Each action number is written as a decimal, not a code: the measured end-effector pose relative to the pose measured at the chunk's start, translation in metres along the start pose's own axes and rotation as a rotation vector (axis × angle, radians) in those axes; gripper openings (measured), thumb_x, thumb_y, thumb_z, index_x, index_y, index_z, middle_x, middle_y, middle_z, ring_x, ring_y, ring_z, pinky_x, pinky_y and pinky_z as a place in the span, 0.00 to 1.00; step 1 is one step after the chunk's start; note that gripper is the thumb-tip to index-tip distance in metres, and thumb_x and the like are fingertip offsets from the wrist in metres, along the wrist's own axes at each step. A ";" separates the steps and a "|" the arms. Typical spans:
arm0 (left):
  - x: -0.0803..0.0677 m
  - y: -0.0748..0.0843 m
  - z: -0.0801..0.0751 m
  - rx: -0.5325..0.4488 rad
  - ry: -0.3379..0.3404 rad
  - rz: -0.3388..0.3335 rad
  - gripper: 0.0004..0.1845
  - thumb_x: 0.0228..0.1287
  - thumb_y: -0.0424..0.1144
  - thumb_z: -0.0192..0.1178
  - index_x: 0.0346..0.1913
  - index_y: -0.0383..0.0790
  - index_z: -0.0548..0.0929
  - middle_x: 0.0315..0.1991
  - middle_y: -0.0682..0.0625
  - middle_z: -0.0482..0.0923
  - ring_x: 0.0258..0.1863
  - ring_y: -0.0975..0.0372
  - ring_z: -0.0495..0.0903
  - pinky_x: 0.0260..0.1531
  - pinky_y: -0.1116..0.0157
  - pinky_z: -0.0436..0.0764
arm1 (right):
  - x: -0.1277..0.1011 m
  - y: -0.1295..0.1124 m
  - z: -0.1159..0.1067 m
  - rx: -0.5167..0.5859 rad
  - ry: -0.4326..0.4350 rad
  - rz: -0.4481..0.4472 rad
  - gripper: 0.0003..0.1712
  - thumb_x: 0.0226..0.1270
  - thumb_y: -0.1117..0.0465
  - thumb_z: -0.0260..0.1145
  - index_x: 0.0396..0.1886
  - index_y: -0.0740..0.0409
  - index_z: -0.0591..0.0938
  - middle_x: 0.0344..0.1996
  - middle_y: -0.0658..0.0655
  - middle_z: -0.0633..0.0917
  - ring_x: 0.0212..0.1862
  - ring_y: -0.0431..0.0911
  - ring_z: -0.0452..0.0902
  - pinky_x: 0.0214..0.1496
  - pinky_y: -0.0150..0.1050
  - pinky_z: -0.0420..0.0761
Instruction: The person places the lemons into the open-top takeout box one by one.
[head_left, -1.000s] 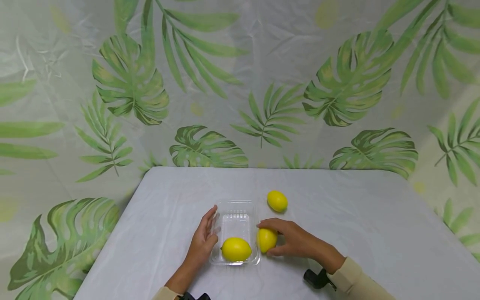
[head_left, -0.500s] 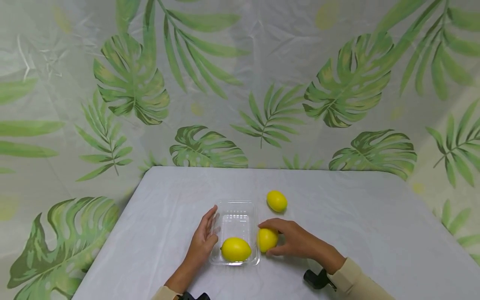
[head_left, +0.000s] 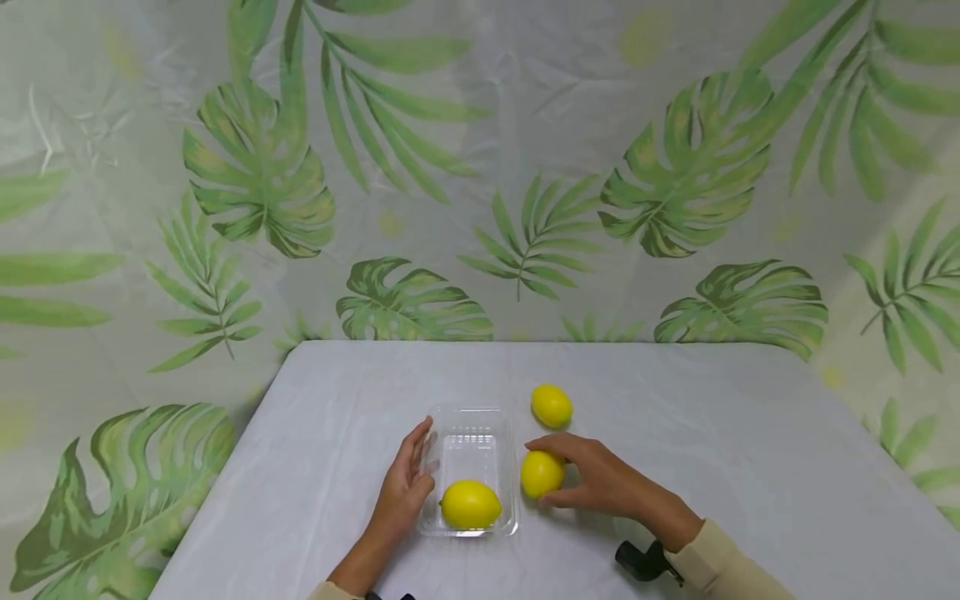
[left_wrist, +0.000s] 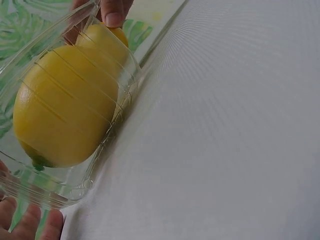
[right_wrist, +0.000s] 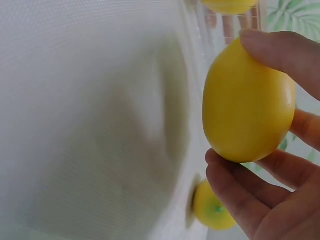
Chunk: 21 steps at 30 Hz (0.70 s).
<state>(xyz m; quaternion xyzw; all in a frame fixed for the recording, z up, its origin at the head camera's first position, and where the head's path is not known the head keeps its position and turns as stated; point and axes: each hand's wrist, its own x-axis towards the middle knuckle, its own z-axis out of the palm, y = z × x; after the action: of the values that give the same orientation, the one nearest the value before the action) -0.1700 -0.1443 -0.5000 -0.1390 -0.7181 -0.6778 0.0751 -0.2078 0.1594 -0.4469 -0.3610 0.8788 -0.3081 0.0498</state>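
Right hand [head_left: 600, 482]: grip pinching a yellow lemon [head_left: 542, 473] between thumb and curled fingers [right_wrist: 280, 50], just right of the clear plastic tray [head_left: 472, 417]; whether lifted off the white tabletop [head_left: 712, 433] or resting on it, cannot tell. Left hand [head_left: 405, 487]: grip spread, straight fingers laid flat against the tray's left wall. Inside the tray, at its near end, a second lemon [head_left: 470, 504], lying on its side. Beyond the held lemon, a third lemon [head_left: 551, 406], alone on the tabletop, apart from the tray's far right corner. Behind the tabletop, a leaf-print curtain [head_left: 480, 167]. Cream sleeve [head_left: 731, 567] at the right wrist.
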 end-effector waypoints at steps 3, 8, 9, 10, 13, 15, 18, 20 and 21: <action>-0.001 0.000 0.001 -0.005 0.004 0.000 0.39 0.56 0.17 0.41 0.73 0.37 0.55 0.75 0.39 0.51 0.73 0.46 0.53 0.64 0.50 0.65 | -0.001 -0.002 -0.003 -0.011 0.012 -0.011 0.37 0.53 0.45 0.74 0.62 0.52 0.76 0.58 0.43 0.77 0.58 0.41 0.73 0.61 0.48 0.75; 0.000 0.000 0.002 -0.022 0.014 -0.012 0.39 0.55 0.17 0.41 0.73 0.38 0.56 0.75 0.40 0.51 0.73 0.47 0.53 0.64 0.50 0.64 | 0.001 -0.006 -0.008 -0.016 0.037 -0.029 0.36 0.55 0.44 0.72 0.62 0.52 0.76 0.57 0.44 0.78 0.54 0.39 0.74 0.59 0.46 0.77; 0.000 0.000 0.002 -0.017 0.014 -0.016 0.39 0.56 0.17 0.42 0.73 0.38 0.56 0.75 0.40 0.51 0.73 0.48 0.53 0.64 0.51 0.64 | 0.001 -0.007 -0.008 -0.012 0.044 -0.032 0.35 0.56 0.44 0.71 0.62 0.51 0.76 0.57 0.44 0.78 0.53 0.39 0.75 0.58 0.45 0.78; 0.000 0.000 0.002 -0.016 0.015 -0.023 0.39 0.56 0.17 0.42 0.74 0.39 0.56 0.75 0.41 0.51 0.73 0.48 0.53 0.64 0.51 0.65 | 0.002 -0.008 -0.009 -0.010 0.053 -0.040 0.35 0.56 0.44 0.71 0.62 0.51 0.76 0.57 0.44 0.79 0.52 0.38 0.75 0.56 0.44 0.79; 0.002 0.000 0.002 -0.010 0.015 -0.042 0.40 0.56 0.17 0.42 0.74 0.41 0.56 0.75 0.43 0.51 0.73 0.50 0.54 0.64 0.53 0.65 | 0.004 -0.011 -0.010 -0.009 0.084 -0.060 0.34 0.56 0.43 0.71 0.62 0.49 0.76 0.56 0.44 0.79 0.49 0.38 0.75 0.53 0.40 0.81; 0.002 0.001 0.003 -0.002 0.018 -0.050 0.40 0.57 0.17 0.43 0.74 0.43 0.56 0.75 0.45 0.52 0.73 0.51 0.54 0.64 0.55 0.65 | 0.005 -0.012 -0.011 -0.010 0.108 -0.069 0.34 0.56 0.43 0.71 0.62 0.48 0.76 0.55 0.44 0.79 0.48 0.37 0.76 0.50 0.38 0.82; 0.002 0.002 0.004 -0.001 0.013 -0.051 0.39 0.57 0.18 0.43 0.74 0.43 0.56 0.76 0.45 0.51 0.73 0.52 0.54 0.64 0.55 0.64 | 0.008 -0.016 -0.011 -0.009 0.133 -0.078 0.35 0.55 0.42 0.71 0.61 0.48 0.77 0.54 0.43 0.80 0.47 0.37 0.76 0.49 0.36 0.82; 0.002 0.002 0.005 0.000 0.006 -0.055 0.39 0.57 0.18 0.43 0.74 0.42 0.55 0.76 0.45 0.51 0.73 0.52 0.54 0.65 0.55 0.64 | 0.010 -0.019 -0.011 -0.003 0.143 -0.080 0.35 0.54 0.41 0.71 0.61 0.47 0.77 0.53 0.42 0.80 0.46 0.36 0.76 0.48 0.36 0.82; 0.002 0.002 0.006 0.001 0.004 -0.055 0.39 0.57 0.18 0.43 0.74 0.41 0.55 0.76 0.44 0.50 0.73 0.51 0.54 0.65 0.54 0.64 | 0.011 -0.021 -0.011 0.001 0.146 -0.082 0.35 0.53 0.41 0.72 0.60 0.47 0.77 0.53 0.42 0.80 0.46 0.36 0.76 0.48 0.36 0.82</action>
<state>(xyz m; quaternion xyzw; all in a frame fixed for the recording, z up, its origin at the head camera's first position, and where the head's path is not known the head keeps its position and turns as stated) -0.1704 -0.1384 -0.4978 -0.1180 -0.7218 -0.6795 0.0578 -0.2067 0.1463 -0.4245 -0.3734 0.8643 -0.3359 -0.0272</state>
